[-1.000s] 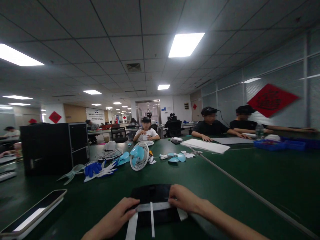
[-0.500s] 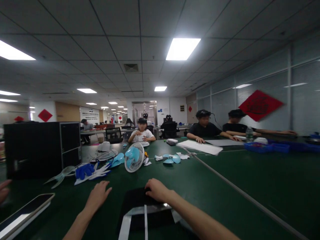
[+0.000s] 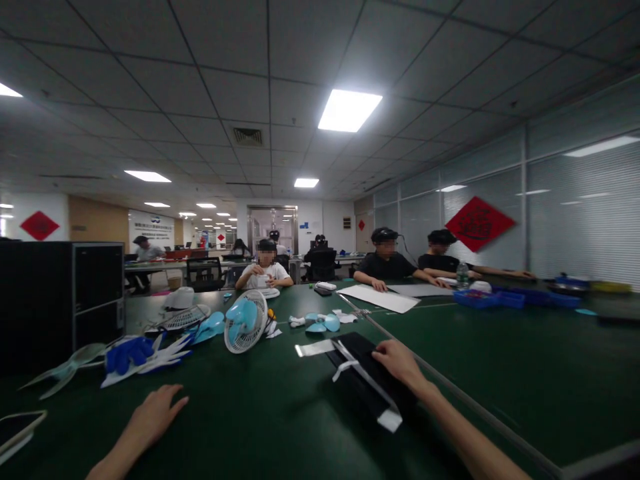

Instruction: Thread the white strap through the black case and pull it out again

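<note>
- Black panel, flat and tilted, was in your right hand, right of centre in the lower half of the frame. You pinched its right edge between thumb and fingers.
- White strips ran across it, one end jutting out toward the left and another past its lower corner; a short band crossed near the middle.
- Your left hand was at lower left, palm down, its fingers loosely spread and gripping nothing. You could not tell whether it touched the green table.
- Nearest that hand on the left was the phone, cut off by the frame's edge, with the blue and white gloves farther up.
- Beyond, left of centre, a white fan cage with light blue blades stood tilted on your table. Right of it lay a loose blue fan blade.
- At the left edge you had a black computer case.
- Across the table sat a person in white; right of centre, a person in black had one hand by a white board.
- Blue trays lay at right, below a red diamond sign.
</note>
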The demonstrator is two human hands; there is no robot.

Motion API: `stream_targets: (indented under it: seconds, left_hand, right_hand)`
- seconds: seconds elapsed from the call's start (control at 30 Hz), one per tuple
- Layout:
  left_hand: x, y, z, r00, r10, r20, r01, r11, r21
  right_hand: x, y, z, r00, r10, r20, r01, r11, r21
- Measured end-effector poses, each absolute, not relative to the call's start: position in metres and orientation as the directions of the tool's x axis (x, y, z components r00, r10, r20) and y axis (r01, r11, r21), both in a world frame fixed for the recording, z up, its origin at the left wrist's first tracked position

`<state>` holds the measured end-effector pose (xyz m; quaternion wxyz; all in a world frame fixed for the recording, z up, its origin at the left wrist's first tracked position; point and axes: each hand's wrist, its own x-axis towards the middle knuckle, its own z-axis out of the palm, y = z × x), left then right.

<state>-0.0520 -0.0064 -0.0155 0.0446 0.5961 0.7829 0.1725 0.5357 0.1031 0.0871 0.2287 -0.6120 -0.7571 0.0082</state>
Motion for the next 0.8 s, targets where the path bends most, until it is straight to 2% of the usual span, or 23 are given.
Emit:
stream_targets:
  seconds: [0.17, 0.33, 0.5, 0.7, 0.8]
  left_hand:
    - [-0.054, -0.003, -0.02, -0.27, 0.956, 0.113, 0.919, 0.221, 0.325]
    - [-0.062, 0.0, -0.026, -0.277, 0.954, 0.117, 0.91, 0.221, 0.351]
    - [-0.068, 0.003, -0.028, -0.249, 0.962, 0.111, 0.915, 0.196, 0.352]
    - [-0.068, 0.003, -0.029, -0.247, 0.964, 0.096, 0.919, 0.202, 0.34]
    - [-0.067, 0.002, -0.028, -0.249, 0.965, 0.077, 0.919, 0.211, 0.333]
  right_hand:
    - [0.619, 0.103, 0.079, 0.093, 0.959, 0.268, 0.947, -0.002, -0.321]
    - [0.652, 0.103, 0.067, 0.206, 0.956, 0.211, 0.934, -0.127, -0.334]
    - [0.651, 0.104, 0.063, 0.222, 0.957, 0.185, 0.931, -0.151, -0.333]
    - [0.643, 0.081, 0.067, 0.222, 0.931, 0.29, 0.941, -0.127, -0.315]
    - [0.642, 0.053, 0.064, 0.223, 0.935, 0.276, 0.927, -0.116, -0.356]
